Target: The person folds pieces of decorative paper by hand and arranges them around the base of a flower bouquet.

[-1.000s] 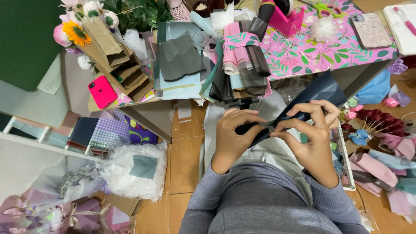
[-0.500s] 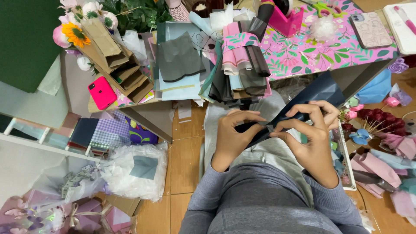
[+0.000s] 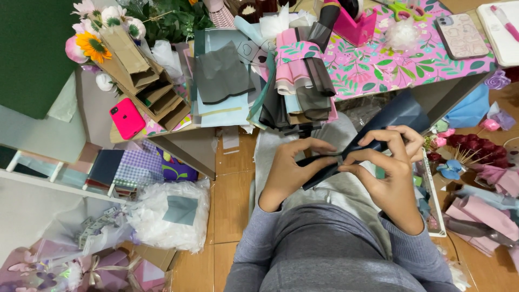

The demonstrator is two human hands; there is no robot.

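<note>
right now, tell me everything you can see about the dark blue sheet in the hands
The dark blue sheet looks like thin, slightly glossy wrapping paper or film. It is gathered and pinched at its middle, so it fans out wide toward the table edge and tapers to a narrower fold below. The left hand and right hand both grip it at the pinch, fingertips meeting. It is held in the air above the person's lap, touching nothing else visible.

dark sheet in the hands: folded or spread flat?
Folded. The dark sheet is pinched into a narrow waist between the left hand and right hand, fanning wider beyond.
</note>
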